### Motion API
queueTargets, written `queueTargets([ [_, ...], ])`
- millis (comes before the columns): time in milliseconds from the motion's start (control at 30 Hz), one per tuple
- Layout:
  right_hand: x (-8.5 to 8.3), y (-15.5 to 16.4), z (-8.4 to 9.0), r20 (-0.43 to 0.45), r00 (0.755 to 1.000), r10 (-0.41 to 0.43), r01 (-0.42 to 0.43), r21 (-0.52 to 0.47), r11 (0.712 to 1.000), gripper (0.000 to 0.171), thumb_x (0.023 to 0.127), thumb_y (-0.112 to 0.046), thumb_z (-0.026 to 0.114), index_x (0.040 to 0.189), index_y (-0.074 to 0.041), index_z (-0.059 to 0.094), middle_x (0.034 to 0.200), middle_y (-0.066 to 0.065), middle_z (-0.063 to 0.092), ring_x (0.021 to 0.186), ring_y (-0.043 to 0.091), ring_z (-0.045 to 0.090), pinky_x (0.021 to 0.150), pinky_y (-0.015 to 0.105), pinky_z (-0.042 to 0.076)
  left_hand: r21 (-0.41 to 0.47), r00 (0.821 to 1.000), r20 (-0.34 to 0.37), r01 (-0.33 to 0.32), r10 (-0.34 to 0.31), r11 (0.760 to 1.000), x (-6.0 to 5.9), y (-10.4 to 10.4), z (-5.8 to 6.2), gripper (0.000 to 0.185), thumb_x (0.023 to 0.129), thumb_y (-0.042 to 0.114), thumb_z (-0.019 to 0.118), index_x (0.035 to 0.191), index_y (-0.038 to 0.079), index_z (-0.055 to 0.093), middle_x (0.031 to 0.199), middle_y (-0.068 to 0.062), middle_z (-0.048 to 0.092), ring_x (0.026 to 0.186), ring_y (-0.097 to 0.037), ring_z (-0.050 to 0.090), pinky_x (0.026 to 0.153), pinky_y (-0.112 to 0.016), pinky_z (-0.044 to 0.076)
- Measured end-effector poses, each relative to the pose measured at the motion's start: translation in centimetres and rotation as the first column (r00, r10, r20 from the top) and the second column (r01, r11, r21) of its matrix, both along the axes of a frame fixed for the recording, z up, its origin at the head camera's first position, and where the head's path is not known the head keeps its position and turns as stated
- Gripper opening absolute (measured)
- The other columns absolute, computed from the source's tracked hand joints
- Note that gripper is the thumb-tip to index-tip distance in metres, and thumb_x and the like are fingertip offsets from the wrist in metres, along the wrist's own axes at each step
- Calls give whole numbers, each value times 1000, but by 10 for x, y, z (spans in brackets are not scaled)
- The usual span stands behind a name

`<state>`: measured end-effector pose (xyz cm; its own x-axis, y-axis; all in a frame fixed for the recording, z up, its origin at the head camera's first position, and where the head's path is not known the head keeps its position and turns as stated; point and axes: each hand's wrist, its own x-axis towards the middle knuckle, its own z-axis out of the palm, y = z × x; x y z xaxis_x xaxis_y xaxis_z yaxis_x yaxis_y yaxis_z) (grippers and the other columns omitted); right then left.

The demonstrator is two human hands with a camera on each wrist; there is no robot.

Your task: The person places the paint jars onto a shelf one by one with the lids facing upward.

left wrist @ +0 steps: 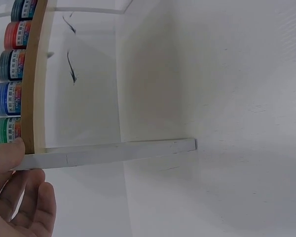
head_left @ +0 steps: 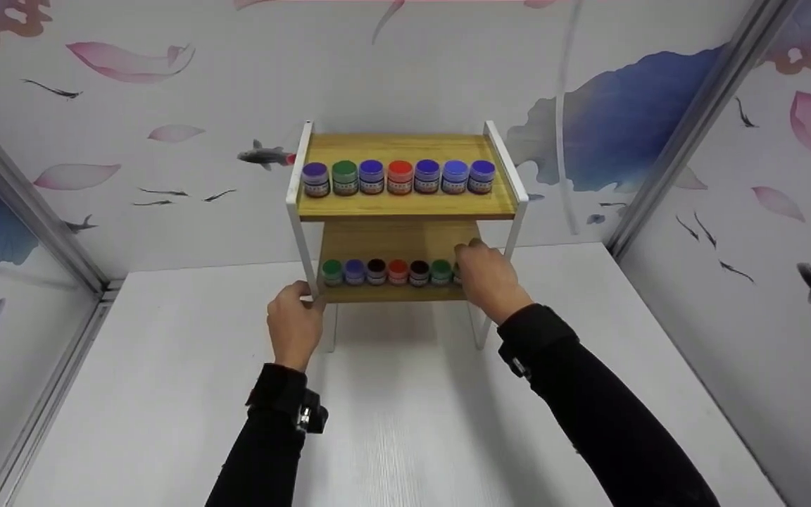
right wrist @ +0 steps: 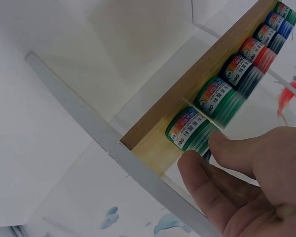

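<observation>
A two-tier wooden rack (head_left: 405, 205) with a white metal frame stands on the white table (head_left: 405, 422). Each shelf carries a row of several small paint jars. My left hand (head_left: 298, 304) grips the rack's front left leg (left wrist: 113, 153), thumb on top and fingers underneath. My right hand (head_left: 474, 264) reaches into the right end of the lower shelf (right wrist: 202, 84). There its fingertips (right wrist: 222, 148) pinch the last jar, a green-lidded one (right wrist: 190, 129). In the head view that jar is hidden behind the hand.
The top row (head_left: 398, 176) holds purple, green, blue and red lids; the lower row (head_left: 384, 271) green, blue, dark and red. Patterned walls close in behind and on both sides. The white frame's right leg (right wrist: 89, 123) runs just beside my right hand.
</observation>
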<state>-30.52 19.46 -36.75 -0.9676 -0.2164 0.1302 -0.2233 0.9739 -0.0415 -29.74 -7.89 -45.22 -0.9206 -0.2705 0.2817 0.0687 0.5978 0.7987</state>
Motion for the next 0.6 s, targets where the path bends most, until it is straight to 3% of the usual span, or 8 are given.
queueTargets([
  [200,0,4,-2,-41,998,43,-46,-77,996,36,89,6,57,124,0,61,113,22,65,94,37,68,76,45,58,-9,1000,6,-17,17,1000,-5,-6,-1,18,90,12,68,103,0,70,98,-16,73,82,-27,71,67,-41,55],
  [333,8,11,-6,-92,991,93,-108,-179,978,33,90,4,57,122,-3,62,114,19,65,97,35,67,78,46,57,-18,1000,7,-17,17,1000,-5,-11,-2,18,89,11,68,103,-1,70,98,-18,73,82,-28,71,68,-42,55],
  [600,31,34,-30,-286,941,180,-252,-238,938,28,88,1,65,115,-7,63,103,12,65,91,28,66,74,43,57,-3,998,18,65,-65,998,-1,-24,-7,23,92,13,65,113,4,66,112,-13,70,93,-26,69,76,-42,56],
])
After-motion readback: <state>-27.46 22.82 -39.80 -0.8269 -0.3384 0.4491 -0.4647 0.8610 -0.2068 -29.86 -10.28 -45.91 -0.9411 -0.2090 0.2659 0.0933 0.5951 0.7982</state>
